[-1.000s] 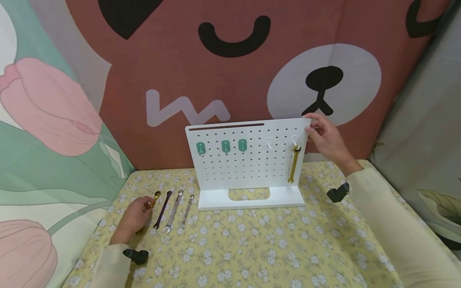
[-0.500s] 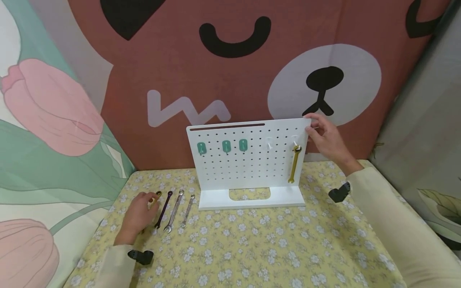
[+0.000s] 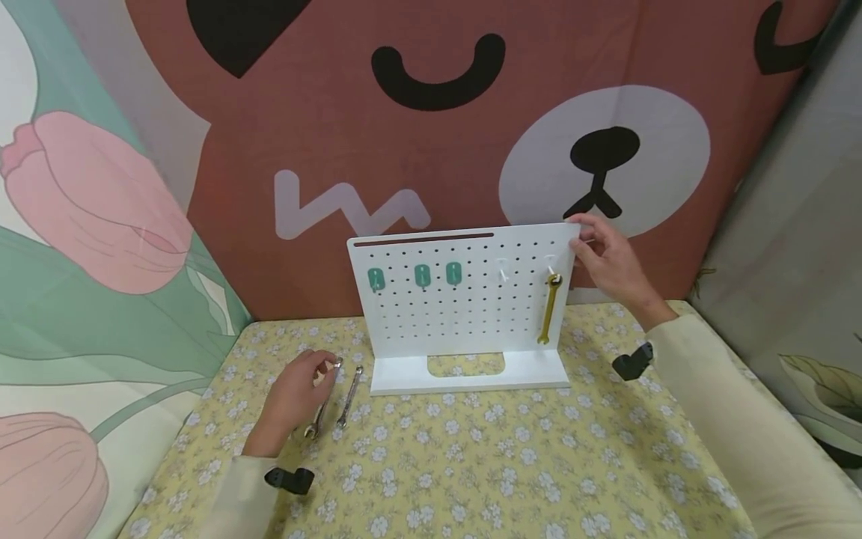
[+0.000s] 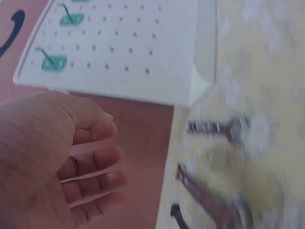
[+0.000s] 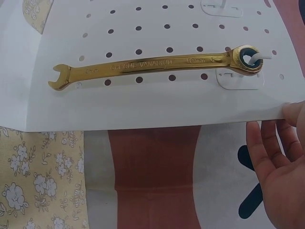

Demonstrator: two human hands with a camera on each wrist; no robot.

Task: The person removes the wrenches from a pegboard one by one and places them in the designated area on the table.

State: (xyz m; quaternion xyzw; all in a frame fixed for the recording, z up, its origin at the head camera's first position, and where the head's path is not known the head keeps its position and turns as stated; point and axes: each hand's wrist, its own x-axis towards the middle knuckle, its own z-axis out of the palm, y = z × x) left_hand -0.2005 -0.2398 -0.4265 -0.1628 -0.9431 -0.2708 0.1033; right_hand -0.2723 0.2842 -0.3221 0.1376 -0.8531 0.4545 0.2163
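Note:
In the head view my left hand (image 3: 296,393) hovers over the wrenches on the table, fingers loosely bent. The left wrist view shows nothing in its fingers. Beside it lies a small silver combination wrench (image 3: 350,397); a larger silver wrench (image 3: 315,427) is partly covered by the hand. Part of a third, dark wrench (image 4: 178,217) shows at the bottom of the left wrist view. My right hand (image 3: 609,262) grips the upper right corner of a white pegboard (image 3: 465,322) between thumb and fingers. A gold ratcheting wrench (image 5: 152,65) hangs there from a clear hook (image 5: 240,78).
Three green hooks (image 3: 422,275) sit along the board's left half, and another clear hook (image 3: 503,271) is right of its middle. The board stands upright on a white base (image 3: 397,374). Beneath is a yellow floral tablecloth (image 3: 471,464); a brown printed backdrop (image 3: 303,277) rises behind.
My left hand has moved right, from the gold wrench at the far left across to the larger silver one, and now covers the gold and purple wrenches. My right hand stays at the board's corner.

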